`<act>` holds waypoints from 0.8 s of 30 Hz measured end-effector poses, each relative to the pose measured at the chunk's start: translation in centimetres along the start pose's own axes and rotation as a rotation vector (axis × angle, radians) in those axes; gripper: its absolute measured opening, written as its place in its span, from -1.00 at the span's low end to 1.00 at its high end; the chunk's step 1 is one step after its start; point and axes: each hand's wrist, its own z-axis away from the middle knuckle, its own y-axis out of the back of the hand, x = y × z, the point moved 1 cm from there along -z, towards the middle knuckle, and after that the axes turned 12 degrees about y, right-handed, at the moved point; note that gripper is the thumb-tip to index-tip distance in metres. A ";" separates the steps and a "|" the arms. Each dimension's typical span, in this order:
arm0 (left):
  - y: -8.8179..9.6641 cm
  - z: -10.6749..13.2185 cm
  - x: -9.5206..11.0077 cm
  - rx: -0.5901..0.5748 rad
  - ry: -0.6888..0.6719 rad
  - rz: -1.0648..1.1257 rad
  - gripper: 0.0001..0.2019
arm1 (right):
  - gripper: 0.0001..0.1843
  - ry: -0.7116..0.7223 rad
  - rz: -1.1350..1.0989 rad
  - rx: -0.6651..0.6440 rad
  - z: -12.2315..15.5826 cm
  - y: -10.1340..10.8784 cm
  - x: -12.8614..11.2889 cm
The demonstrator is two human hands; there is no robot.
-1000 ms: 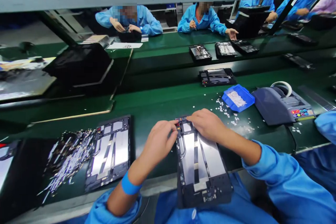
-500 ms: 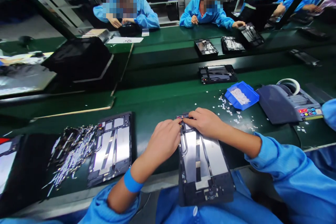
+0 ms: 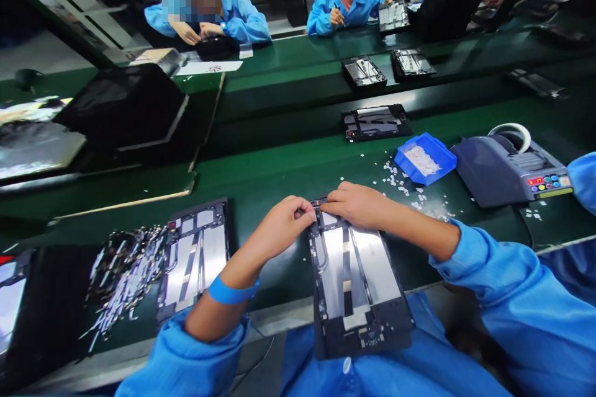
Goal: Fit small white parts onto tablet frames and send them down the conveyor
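Observation:
An opened tablet with silver battery cells and dark flex cables lies in front of me, its near end jutting over the bench edge above my lap. At its upper left corner, my left hand is closed in a pinch; whatever lies between thumb and forefinger is too small to name. My right hand rests over the tablet's top edge with fingers bent together, the tips pressed near that same corner. What those fingertips hold, if anything, is hidden. A second opened tablet lies left of my left arm.
A heap of thin strips lies far left. Right of my hands are a blue bin of white bits, scattered bits around it, and a grey tape dispenser. More opened tablets lie beyond. Co-workers in blue sit across the bench.
My left hand has lifted slightly off the tablet's corner and curled into a pinch. My right hand stays at the top edge. Across the bench, a co-worker has drawn a tablet closer.

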 end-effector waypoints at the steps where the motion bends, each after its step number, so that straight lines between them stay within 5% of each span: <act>1: -0.1 -0.4 0.0 0.000 -0.005 -0.018 -0.82 | -0.70 0.002 -0.003 0.004 0.0 0.0 0.0; 13: -1.0 -2.2 0.2 -0.026 0.038 -0.061 -0.80 | -0.72 0.034 0.011 0.025 0.1 -0.3 0.2; 24: -2.8 -1.0 0.2 0.190 0.013 -0.118 -0.88 | -0.70 0.021 0.017 0.029 -0.1 -0.2 0.0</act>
